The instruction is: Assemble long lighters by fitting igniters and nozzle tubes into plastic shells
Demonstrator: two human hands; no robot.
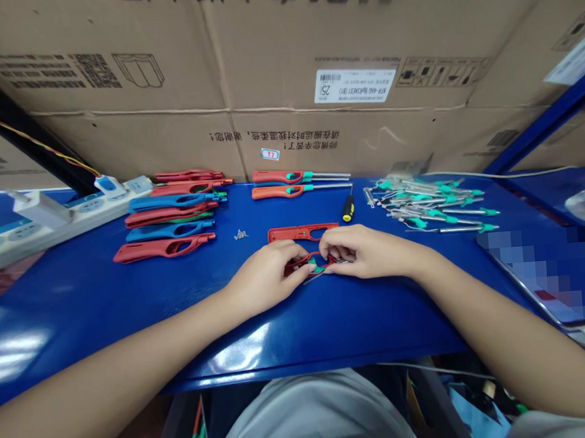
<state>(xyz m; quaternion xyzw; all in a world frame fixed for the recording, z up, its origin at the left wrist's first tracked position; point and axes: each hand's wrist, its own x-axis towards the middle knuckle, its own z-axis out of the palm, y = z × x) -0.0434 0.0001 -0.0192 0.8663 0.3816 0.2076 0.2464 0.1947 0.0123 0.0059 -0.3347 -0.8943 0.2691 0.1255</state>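
Near the middle of the blue table, my left hand (pixel 271 274) is closed round the left end of a red lighter shell (pixel 329 259) with a teal part inside. My right hand (pixel 352 251) pinches the shell's right end, by a metal piece. My fingers hide much of the shell. Just beyond my hands lies another red shell half (pixel 298 232), flat on the table. A screwdriver (pixel 348 208) with a black and yellow handle lies behind my right hand. Small screws (pixel 241 234) form a little pile to the left.
Red and blue lighter shells (pixel 166 232) are lined up at the left, beside a white power strip (pixel 89 216). Two lighters (pixel 278 191) with metal tubes lie at the back. Metal tubes with teal parts (pixel 431 202) are heaped at the right, and a cardboard box (pixel 272 67) stands behind.
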